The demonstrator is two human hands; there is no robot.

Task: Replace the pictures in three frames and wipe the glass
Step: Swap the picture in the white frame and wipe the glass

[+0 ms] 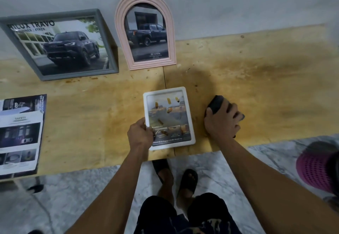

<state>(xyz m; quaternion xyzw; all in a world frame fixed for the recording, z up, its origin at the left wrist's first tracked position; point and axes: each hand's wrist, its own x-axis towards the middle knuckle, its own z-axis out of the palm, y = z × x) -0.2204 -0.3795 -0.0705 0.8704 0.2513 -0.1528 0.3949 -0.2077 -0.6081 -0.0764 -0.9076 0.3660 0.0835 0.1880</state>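
White frame (pixel 190 123) under left hand (pixel 140 135)

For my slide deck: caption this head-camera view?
Left hand steadies white frame; right hand grips dark cloth.

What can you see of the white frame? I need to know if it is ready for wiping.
The white frame is a small upright rectangle with rounded corners, plastic by its look. It lies flat, face up, near the front edge of the wooden table, slightly tilted. It holds a printed page with small photos and text. The left hand grips its lower left edge. The right hand, beside it, rests on a dark cloth and does not touch the frame.
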